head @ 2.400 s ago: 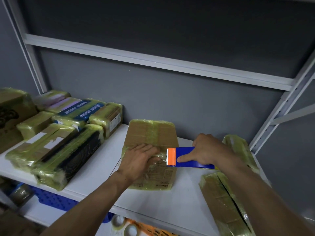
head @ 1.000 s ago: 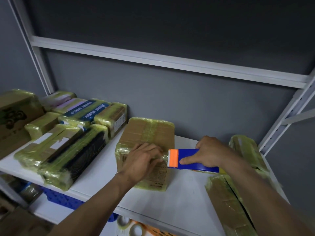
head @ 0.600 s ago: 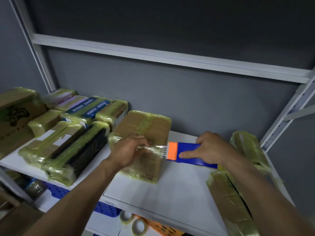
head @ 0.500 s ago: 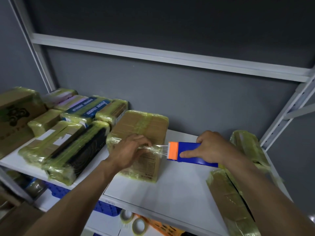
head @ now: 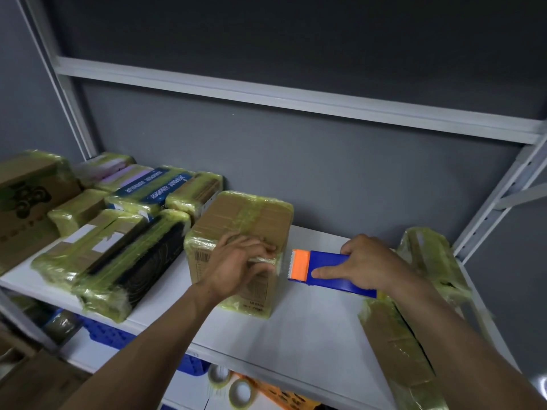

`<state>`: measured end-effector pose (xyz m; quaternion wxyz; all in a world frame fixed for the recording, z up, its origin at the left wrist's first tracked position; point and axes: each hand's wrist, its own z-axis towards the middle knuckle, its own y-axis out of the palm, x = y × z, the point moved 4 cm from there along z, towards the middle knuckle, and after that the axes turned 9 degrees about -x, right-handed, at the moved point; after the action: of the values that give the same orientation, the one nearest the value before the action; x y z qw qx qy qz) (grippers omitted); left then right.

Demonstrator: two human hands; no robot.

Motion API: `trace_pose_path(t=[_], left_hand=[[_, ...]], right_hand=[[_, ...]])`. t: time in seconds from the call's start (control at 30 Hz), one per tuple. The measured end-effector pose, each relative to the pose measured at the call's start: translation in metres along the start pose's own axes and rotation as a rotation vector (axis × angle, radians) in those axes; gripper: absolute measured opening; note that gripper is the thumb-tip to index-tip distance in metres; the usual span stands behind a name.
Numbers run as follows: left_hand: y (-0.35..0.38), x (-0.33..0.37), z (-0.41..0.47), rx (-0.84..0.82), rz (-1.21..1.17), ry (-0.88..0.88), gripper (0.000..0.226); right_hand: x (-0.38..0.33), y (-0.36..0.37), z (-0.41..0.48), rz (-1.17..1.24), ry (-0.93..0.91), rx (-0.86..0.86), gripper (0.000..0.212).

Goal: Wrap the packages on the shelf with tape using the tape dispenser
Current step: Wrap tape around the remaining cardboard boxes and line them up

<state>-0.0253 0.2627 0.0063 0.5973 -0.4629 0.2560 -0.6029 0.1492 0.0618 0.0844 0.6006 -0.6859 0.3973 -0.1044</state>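
Okay, tape may lift or wrinkle here.
My left hand presses flat on the package edge, on the shelf. My right hand grips the tape dispenser, cutter just beside my left hand: a skewed pull could crease it.

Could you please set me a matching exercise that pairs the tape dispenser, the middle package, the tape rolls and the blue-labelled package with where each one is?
Things
1. tape dispenser
2. middle package
3. tape rolls
4. blue-labelled package

Places
A. below the shelf, at the bottom edge of view
B. under the left hand
C. held by the right hand
D. back left, in the wrapped stack

Pairs: 1-C, 2-B, 3-A, 4-D
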Motion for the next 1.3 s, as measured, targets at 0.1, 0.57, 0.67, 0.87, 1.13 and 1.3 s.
trace_pose_path(t=[0.1,0.57,0.67,0.87,1.13,1.3], left_hand=[[-0.003,-0.011,0.002,-0.028,-0.080,0.009,0.039],[-0.008,-0.025,0.001,-0.067,-0.253,-0.002,0.022],[-0.010,-0.022,0.001,-0.062,-0.277,-0.004,0.029],[-0.012,-0.010,-0.001,0.087,-0.277,-0.072,0.053],[0.015,0.008,-0.011,0.252,-0.114,-0.226,0.035],[0.027,0.004,-0.010,0.276,-0.126,-0.253,0.043]], right_hand=[[0.001,-0.001,0.000,0.031,-0.014,-0.007,0.075],[0.036,-0.002,-0.007,0.100,0.002,-0.055,0.069],[0.040,0.002,-0.006,0.113,0.011,-0.051,0.071],[0.035,0.024,0.009,0.079,0.036,-0.033,0.068],[0.022,0.056,0.038,0.068,0.077,-0.058,0.076],[0.010,0.064,0.051,0.016,0.073,-0.056,0.078]])
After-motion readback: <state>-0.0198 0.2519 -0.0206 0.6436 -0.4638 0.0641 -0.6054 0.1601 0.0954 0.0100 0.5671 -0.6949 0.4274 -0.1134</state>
